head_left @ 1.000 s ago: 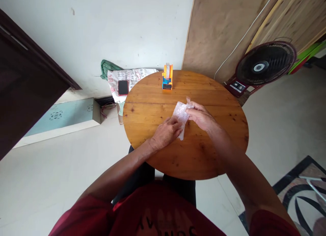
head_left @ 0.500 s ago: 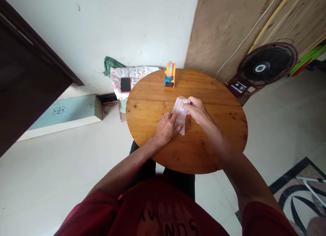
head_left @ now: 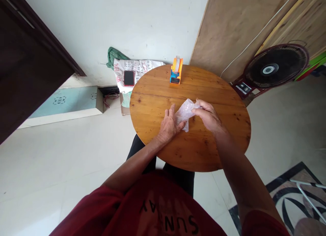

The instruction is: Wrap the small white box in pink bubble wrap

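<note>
Plastic (head_left: 185, 110) is lying near the middle of the counter (head_left: 150, 117). My right fingers (head_left: 203, 104) are pinching its right end; my left fingers (head_left: 172, 109) are lying spread, pressing its near left side. Pressing evenly should be preventing slipping.

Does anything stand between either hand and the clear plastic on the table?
Nothing visible does: the right hand pinches the clear plastic at its right end, and the left hand touches its near left side. The tape dispenser stands beyond it, near the table's far edge.
</note>
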`<state>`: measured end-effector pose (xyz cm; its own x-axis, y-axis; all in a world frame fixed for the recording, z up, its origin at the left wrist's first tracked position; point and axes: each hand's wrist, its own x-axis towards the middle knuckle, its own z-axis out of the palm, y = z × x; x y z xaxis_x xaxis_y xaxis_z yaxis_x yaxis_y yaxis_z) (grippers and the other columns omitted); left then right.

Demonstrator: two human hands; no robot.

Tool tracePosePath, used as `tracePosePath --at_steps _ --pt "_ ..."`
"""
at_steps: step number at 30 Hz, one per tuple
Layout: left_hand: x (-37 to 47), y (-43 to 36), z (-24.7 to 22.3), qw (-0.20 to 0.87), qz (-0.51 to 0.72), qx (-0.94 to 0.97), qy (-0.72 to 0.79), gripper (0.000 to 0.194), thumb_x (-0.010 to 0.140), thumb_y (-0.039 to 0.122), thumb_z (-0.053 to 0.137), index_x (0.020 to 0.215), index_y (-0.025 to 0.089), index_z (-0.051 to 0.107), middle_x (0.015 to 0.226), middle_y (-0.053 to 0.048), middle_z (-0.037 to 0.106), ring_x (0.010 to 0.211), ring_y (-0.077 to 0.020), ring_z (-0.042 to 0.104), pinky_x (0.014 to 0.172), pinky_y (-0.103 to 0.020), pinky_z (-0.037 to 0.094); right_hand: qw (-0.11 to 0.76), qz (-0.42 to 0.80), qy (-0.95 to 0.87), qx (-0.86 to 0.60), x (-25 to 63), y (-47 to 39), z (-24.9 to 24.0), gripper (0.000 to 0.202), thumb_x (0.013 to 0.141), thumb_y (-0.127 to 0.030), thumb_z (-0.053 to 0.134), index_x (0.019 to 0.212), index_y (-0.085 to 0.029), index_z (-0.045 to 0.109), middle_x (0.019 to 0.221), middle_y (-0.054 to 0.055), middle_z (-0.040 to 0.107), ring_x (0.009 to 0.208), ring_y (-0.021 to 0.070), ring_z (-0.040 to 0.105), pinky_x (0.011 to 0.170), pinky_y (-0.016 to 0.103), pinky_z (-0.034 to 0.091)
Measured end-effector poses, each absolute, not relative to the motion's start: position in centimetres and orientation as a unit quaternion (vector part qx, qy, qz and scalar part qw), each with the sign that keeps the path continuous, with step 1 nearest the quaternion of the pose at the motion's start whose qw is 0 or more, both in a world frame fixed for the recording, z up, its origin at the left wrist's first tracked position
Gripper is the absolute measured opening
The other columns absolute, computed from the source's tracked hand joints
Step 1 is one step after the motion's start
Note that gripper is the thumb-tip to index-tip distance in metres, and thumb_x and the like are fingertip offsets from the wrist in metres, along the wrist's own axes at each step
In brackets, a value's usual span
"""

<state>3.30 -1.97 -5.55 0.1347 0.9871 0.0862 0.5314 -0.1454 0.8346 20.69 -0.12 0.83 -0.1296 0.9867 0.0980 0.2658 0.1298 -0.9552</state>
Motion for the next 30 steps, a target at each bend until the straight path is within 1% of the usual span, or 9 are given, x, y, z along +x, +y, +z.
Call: tracePosePath --at_steps 2,4,6,8,12,15,20,25,30 --pt "3.2 -1.9 -5.5 0.335 0.337 0.682 0.557 0.086 0.081 0.036 0.073 0.151 0.014 0.028 0.137 -0.018 0.046 0.107 -0.0245 0.062 0.087 -0.037 0.054 0.404 0.409 -0.643 -0.507 20.5 -0.6 1.1 0.021 0.075 -0.033 0.067 0.066 -0.023 0.051 0.066 -0.004 0.047 0.065 0.0145 0.041 0.064 0.03 0.032" --pt "3.1 -1.8 -5.5 0.337 0.334 0.694 0.541 0.074 0.084 0.035 0.071 0.146 0.013 0.036 0.134 -0.016 0.05 0.105 -0.0237 0.062 0.086 -0.037 0.054 0.378 0.39 -0.665 -0.512 20.4 -1.3 1.6 0.017 0.075 -0.031 0.065 0.067 -0.024 0.052 0.069 -0.003 0.052 0.068 0.0159 0.044 0.065 0.03 0.034" --pt "2.9 -1.7 -5.5 0.341 0.331 0.703 0.529 0.055 0.086 0.033 0.068 0.134 0.015 0.048 0.122 -0.013 0.058 0.102 -0.0226 0.062 0.086 -0.036 0.053 0.359 0.372 -0.681 -0.519 20.3 -2.0 2.0 0.013 0.076 -0.029 0.063 0.068 -0.024 0.054 0.073 -0.002 0.057 0.07 0.017 0.047 0.066 0.031 0.037" --pt "2.9 -1.6 -5.4 0.343 0.328 0.707 0.525 0.04 0.086 0.031 0.068 0.12 0.016 0.054 0.11 -0.009 0.062 0.098 -0.0216 0.062 0.084 -0.036 0.053 0.347 0.351 -0.692 -0.527 20.3 -2.7 2.3 0.011 0.076 -0.027 0.062 0.068 -0.024 0.055 0.077 -0.001 0.061 0.073 0.0179 0.049 0.067 0.031 0.038" --pt "2.8 -1.5 -5.5 0.338 0.329 0.705 0.529 0.028 0.083 0.025 0.069 0.106 0.018 0.056 0.102 -0.006 0.063 0.092 -0.0201 0.061 0.081 -0.034 0.052 0.354 0.313 -0.706 -0.528 20.1 -4.2 1.9 0.01 0.08 -0.024 0.061 0.071 -0.024 0.056 0.084 0.0 0.065 0.077 0.0182 0.053 0.069 0.031 0.04" --pt "2.8 -1.6 -5.7 0.33 0.344 0.705 0.525 0.027 0.082 0.022 0.067 0.107 0.02 0.057 0.103 -0.006 0.062 0.089 -0.0192 0.061 0.08 -0.033 0.052 0.37 0.3 -0.7 -0.533 19.4 -5.3 0.9 0.012 0.083 -0.024 0.06 0.073 -0.024 0.055 0.086 0.0 0.066 0.078 0.018 0.055 0.069 0.031 0.041" --pt "2.8 -1.5 -6.0 0.332 0.363 0.708 0.507 0.027 0.081 0.019 0.066 0.108 0.021 0.062 0.103 -0.005 0.06 0.083 -0.0172 0.059 0.076 -0.03 0.05 0.393 0.278 -0.673 -0.562 18.3 -6.9 -0.8 0.005 0.084 -0.023 0.058 0.08 -0.025 0.056 0.09 0.001 0.069 0.082 0.0197 0.059 0.07 0.031 0.044" --pt "2.2 -0.7 -6.0 0.375 0.352 0.717 0.47 0.023 0.08 0.016 0.064 0.102 0.018 0.067 0.093 -0.002 0.059 0.078 -0.0135 0.055 0.077 -0.027 0.05 0.372 0.266 -0.694 -0.556 18.7 -7.2 -1.4 0.002 0.085 -0.024 0.058 0.085 -0.026 0.058 0.096 0.002 0.071 0.087 0.0215 0.062 0.07 0.032 0.046" --pt "1.2 -0.6 -6.1 0.431 0.361 0.721 0.404 0.035 0.081 0.012 0.06 0.115 0.018 0.066 0.1 -0.004 0.058 0.071 -0.0104 0.051 0.072 -0.025 0.051 0.344 0.258 -0.71 -0.558 19.1 -7.2 -1.3 0.005 0.085 -0.023 0.059 0.087 -0.027 0.057 0.096 0.001 0.073 0.079 0.0199 0.062 0.069 0.033 0.047"
